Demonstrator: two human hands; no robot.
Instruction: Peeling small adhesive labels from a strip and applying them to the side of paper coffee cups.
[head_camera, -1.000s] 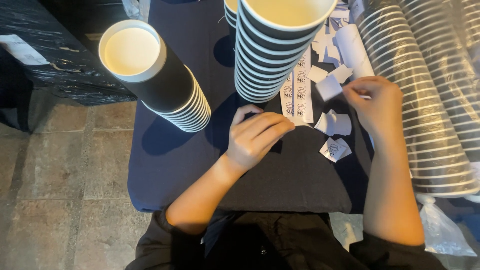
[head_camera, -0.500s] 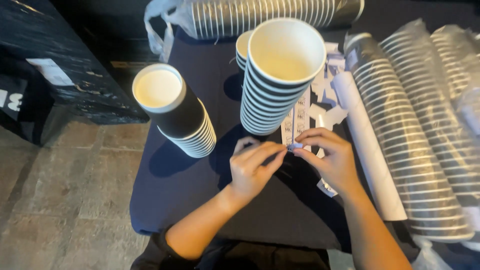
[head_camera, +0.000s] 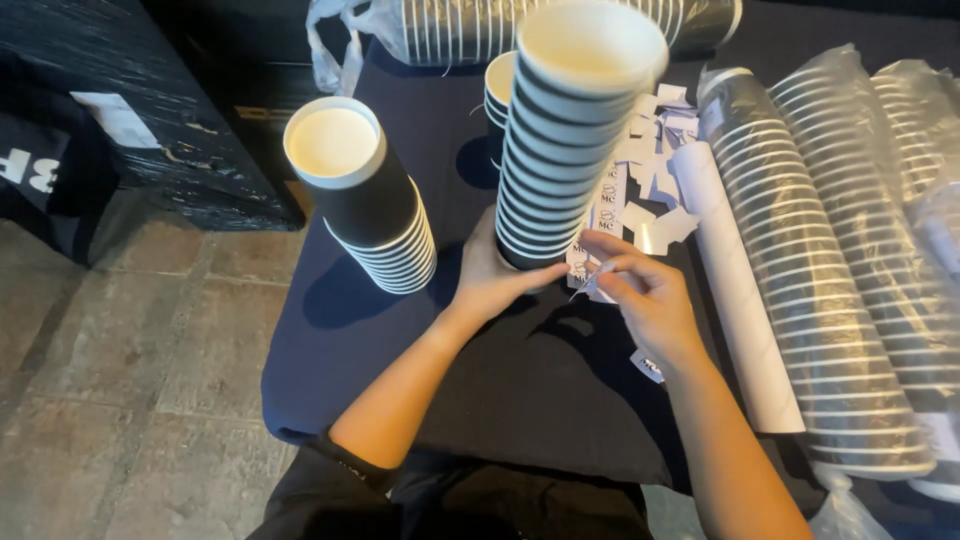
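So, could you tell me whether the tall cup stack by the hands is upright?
Upright: the tall cup stack stands mouth-up on the table.

Looks like a café or event stall prep spot, not a home. Small table under a dark navy cloth, set on a stone-tiled floor. Bulk stock crowds it: tall stacks of black paper cups, plastic-sleeved cup rolls along the right edge and far edge, loose white stickers. Black wrapped crate by the far-left corner.
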